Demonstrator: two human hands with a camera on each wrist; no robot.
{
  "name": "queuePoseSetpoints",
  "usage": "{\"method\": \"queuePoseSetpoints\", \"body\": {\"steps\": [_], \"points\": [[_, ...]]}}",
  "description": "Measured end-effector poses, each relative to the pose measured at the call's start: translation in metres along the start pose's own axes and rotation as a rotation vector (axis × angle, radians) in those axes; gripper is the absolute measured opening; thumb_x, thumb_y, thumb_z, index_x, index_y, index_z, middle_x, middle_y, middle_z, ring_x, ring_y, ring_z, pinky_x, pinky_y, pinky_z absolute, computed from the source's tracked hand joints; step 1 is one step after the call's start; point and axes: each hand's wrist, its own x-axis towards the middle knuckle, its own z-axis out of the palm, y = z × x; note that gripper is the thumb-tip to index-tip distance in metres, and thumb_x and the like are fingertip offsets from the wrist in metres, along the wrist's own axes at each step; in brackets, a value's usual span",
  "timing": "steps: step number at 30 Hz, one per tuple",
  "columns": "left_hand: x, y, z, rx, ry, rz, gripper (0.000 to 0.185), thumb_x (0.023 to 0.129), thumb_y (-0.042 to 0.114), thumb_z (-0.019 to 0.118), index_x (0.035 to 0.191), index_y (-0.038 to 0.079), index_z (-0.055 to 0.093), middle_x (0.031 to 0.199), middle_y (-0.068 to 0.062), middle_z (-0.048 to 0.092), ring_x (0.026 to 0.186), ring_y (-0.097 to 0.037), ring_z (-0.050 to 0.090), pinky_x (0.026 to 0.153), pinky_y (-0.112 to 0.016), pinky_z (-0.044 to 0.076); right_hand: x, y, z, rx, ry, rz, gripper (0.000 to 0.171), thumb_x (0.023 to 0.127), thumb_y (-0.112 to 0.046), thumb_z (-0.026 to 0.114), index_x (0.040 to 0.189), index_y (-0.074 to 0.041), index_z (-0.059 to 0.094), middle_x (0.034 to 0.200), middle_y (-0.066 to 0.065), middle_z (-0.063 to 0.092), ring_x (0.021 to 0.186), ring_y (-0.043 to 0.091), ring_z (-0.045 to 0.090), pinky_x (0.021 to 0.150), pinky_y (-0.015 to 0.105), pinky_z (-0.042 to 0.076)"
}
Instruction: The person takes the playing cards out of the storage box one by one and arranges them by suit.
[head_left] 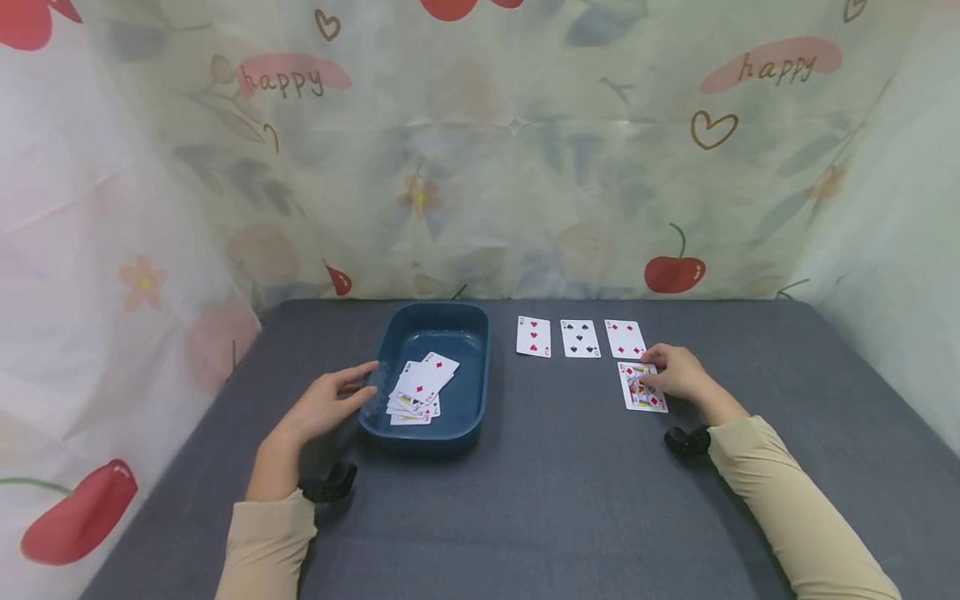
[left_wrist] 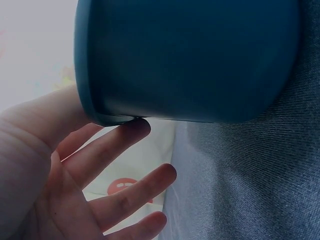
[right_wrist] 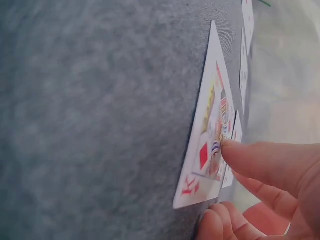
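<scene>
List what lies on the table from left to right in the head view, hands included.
Left hand → blue tray with loose cards → three of hearts → spades card → diamonds card → king of diamonds → right hand.

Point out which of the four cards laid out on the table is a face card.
The king of diamonds, alone in the nearer row under the right hand. The three cards behind it are plain number cards.
</scene>
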Motion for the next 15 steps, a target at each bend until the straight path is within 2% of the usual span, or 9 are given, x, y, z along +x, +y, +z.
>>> {"method": "queuePoseSetpoints", "body": {"steps": [5, 7, 12, 15], "points": [[0.000, 0.001, 0.001, -0.002, -0.002, 0.011, 0.052, 0.095, 0.027, 0.053, 0.143, 0.012, 0.039, 0.144, -0.020, 0.041, 0.127, -0.041, 0.046, 0.100, -0.054, 0.042, 0.001, -0.010, -0.002, -0.022, 0.027, -0.046, 0.036, 0.084, -0.015, 0.062, 0.112, 0.007, 0.055, 0.110, 0.034, 0.056, 0.099, 0.043, 0.054, 0.079, 0.051, 0.045], [0.000, 0.001, 0.000, -0.002, -0.003, 0.009, 0.052, 0.095, 0.027, 0.053, 0.143, 0.012, 0.039, 0.144, -0.021, 0.041, 0.127, -0.041, 0.046, 0.100, -0.054, 0.042, 0.003, -0.020, -0.002, 0.000, 0.036, -0.080, 0.035, 0.086, -0.016, 0.061, 0.113, 0.006, 0.056, 0.110, 0.033, 0.057, 0.097, 0.042, 0.056, 0.074, 0.048, 0.048], [0.001, 0.000, 0.000, 0.003, -0.004, 0.000, 0.053, 0.095, 0.028, 0.053, 0.143, 0.012, 0.038, 0.145, -0.021, 0.041, 0.127, -0.041, 0.046, 0.099, -0.055, 0.042, 0.013, -0.060, 0.004, 0.097, 0.045, -0.215, 0.029, 0.087, -0.014, 0.059, 0.109, 0.005, 0.058, 0.102, 0.025, 0.063, 0.091, 0.034, 0.060, 0.066, 0.033, 0.049], [0.001, -0.001, 0.001, 0.006, -0.006, -0.005, 0.053, 0.095, 0.028, 0.053, 0.144, 0.013, 0.037, 0.145, -0.021, 0.040, 0.128, -0.041, 0.045, 0.099, -0.055, 0.042, 0.020, -0.091, 0.008, 0.162, 0.019, -0.303, 0.026, 0.088, -0.012, 0.059, 0.109, 0.004, 0.059, 0.099, 0.022, 0.065, 0.092, 0.033, 0.063, 0.071, 0.032, 0.051]]}}
